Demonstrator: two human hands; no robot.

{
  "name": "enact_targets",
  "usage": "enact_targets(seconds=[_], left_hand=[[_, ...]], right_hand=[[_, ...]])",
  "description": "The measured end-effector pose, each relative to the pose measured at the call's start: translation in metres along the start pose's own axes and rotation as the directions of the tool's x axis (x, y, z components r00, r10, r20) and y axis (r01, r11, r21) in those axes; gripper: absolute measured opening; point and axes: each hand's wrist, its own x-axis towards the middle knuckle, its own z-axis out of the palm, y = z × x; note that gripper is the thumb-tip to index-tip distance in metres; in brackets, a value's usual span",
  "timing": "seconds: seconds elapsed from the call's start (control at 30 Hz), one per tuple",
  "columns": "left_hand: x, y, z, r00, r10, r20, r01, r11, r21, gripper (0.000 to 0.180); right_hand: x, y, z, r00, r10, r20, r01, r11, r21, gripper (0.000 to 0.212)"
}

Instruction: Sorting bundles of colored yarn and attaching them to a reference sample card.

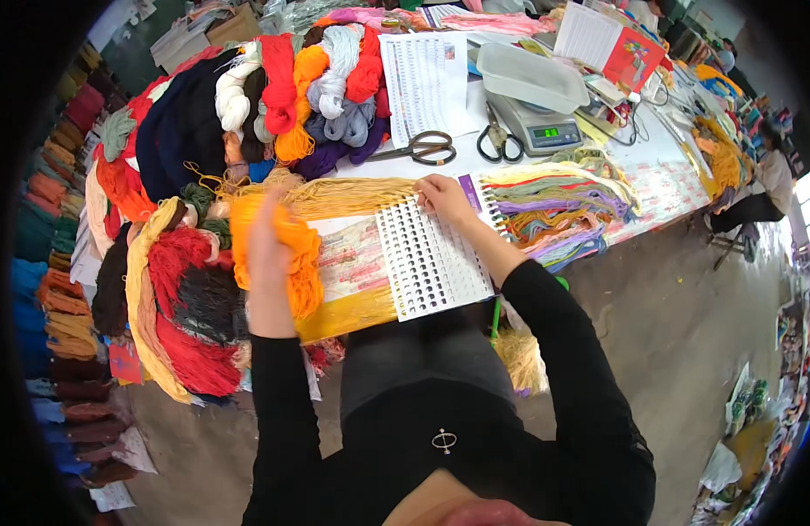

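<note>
A hank of golden-tan thread [352, 198] stretches across the table. My right hand [446, 196] pinches its right end at the upper edge of a white card punched with rows of holes [427, 263]. My left hand [266, 250] is smeared by motion in front of a bright orange yarn hank [305, 250], and whether its fingers grip anything is unclear. To the right of the card, bundles of many-coloured threads [554, 210] lie side by side, attached along another punched strip.
Heaped yarn hanks [181, 131] fill the table's left side. Black-handled scissors [433, 147], a second pair of scissors [500, 140], a printed sheet [422, 83] and a scale [550, 131] bearing a clear plastic tub [529, 77] lie beyond my hands. A person [769, 180] sits far right.
</note>
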Motion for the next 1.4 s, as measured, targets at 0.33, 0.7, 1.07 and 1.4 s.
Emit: enact_targets(seconds=[0.33,0.7,1.07,1.4], left_hand=[[-0.056,-0.073,0.078,0.793,-0.236,0.562,0.442,0.857,-0.265,0.036],[-0.064,-0.072,0.079,0.735,-0.206,0.646,0.422,0.884,-0.199,0.038],[-0.066,-0.070,0.078,0.703,-0.276,0.655,0.452,0.885,-0.113,0.041],[-0.053,-0.068,0.056,0.870,-0.169,0.464,0.345,0.880,-0.327,0.042]], right_hand=[[-0.098,-0.079,0.044,0.992,-0.072,0.103,0.045,0.969,0.241,0.013],[-0.103,-0.081,0.042,0.987,-0.111,0.114,0.082,0.970,0.230,0.014],[-0.108,-0.082,0.036,0.991,-0.070,0.113,0.058,0.992,0.111,0.016],[-0.106,-0.093,0.027,0.986,-0.141,0.090,0.105,0.942,0.320,0.013]])
